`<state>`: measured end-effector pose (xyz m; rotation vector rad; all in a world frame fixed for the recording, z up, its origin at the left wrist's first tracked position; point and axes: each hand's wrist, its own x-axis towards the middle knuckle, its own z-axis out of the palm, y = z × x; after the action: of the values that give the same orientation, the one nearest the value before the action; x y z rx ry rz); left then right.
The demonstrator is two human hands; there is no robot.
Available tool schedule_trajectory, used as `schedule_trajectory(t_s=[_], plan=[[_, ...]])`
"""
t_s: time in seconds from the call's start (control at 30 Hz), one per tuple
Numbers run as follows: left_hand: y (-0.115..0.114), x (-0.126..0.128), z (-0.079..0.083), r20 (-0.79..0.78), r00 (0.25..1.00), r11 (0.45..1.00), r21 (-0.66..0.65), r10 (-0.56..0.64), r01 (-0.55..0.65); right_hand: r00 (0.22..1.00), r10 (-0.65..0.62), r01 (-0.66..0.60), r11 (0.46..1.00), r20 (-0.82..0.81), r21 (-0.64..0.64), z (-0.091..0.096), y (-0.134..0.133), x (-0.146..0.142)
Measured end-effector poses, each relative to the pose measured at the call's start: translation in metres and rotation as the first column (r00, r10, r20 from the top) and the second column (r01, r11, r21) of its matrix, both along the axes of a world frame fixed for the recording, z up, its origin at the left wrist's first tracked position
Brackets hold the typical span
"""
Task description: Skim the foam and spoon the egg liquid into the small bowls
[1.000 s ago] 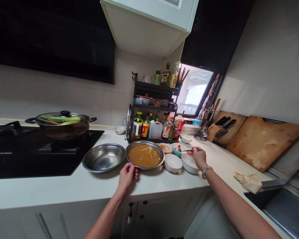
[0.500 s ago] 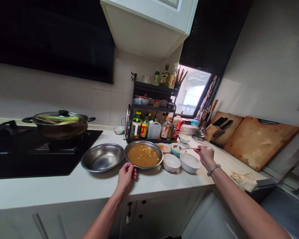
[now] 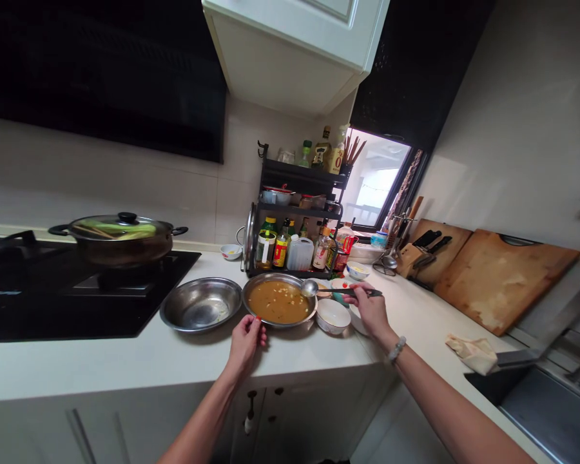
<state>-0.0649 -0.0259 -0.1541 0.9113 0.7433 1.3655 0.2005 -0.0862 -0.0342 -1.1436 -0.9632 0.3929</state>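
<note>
My left hand (image 3: 248, 336) pinches the near rim of a metal bowl (image 3: 249, 309) holding brown liquid (image 3: 275, 303) with pale bits floating in it. In my right hand (image 3: 371, 312) is a metal spoon (image 3: 309, 288) with a dark handle, its round head over the right rim of that bowl. What the spoon carries is too small to make out. Under and beside my right hand stand a small patterned white bowl (image 3: 333, 319) and a larger white bowl (image 3: 357, 320), partly hidden. A second metal bowl (image 3: 200, 306), with a few scraps inside, sits at the left.
A lidded pot (image 3: 125, 248) stands on the black stove (image 3: 67, 316). Behind the bowls is a black rack (image 3: 299, 209) of bottles and jars. Rightward are a knife block (image 3: 410, 258), a cutting board (image 3: 502, 277), a cloth (image 3: 473, 353) and the sink edge (image 3: 507, 412).
My right hand has moved left with the spoon, from above the small bowls at the right to the rim of the bowl of brown liquid. My left hand stays at that bowl's rim.
</note>
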Motion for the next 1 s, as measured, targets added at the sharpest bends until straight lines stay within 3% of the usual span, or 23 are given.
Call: schedule_trajectory(t_s=[0.17,0.3,0.5,0.63,0.77,0.87,1.0], plan=[[-0.001,0.000,0.002,-0.005,1.000,1.000,0.005,0.001,-0.001,0.899,0.114,-0.126,0.992,0.424,0.001,0.000,-0.016,-0.014],[-0.002,0.000,0.003,-0.004,1.000,1.000,-0.006,0.004,-0.004,0.830,0.024,-0.080,0.994,0.558,0.076,0.003,-0.017,0.004],[-0.002,0.001,0.002,-0.007,1.000,1.000,0.001,0.003,-0.003,0.893,-0.246,0.265,0.964,0.377,0.001,-0.007,0.005,0.071],[-0.001,0.000,0.001,-0.009,1.000,1.000,0.006,0.007,-0.007,0.882,-0.309,0.373,0.919,0.355,-0.125,-0.016,0.012,0.101],[0.000,0.000,0.000,-0.017,1.000,1.000,0.002,0.011,-0.011,0.852,-0.283,0.389,0.905,0.440,-0.171,-0.018,0.010,0.111],[0.000,0.000,-0.001,-0.023,1.000,1.000,0.008,0.009,-0.009,0.858,-0.190,0.319,0.925,0.478,-0.205,-0.013,0.010,0.112],[0.001,0.000,-0.002,-0.028,1.000,1.000,0.011,0.007,-0.007,0.953,-0.199,0.254,0.935,0.230,-0.246,-0.008,0.018,0.115]])
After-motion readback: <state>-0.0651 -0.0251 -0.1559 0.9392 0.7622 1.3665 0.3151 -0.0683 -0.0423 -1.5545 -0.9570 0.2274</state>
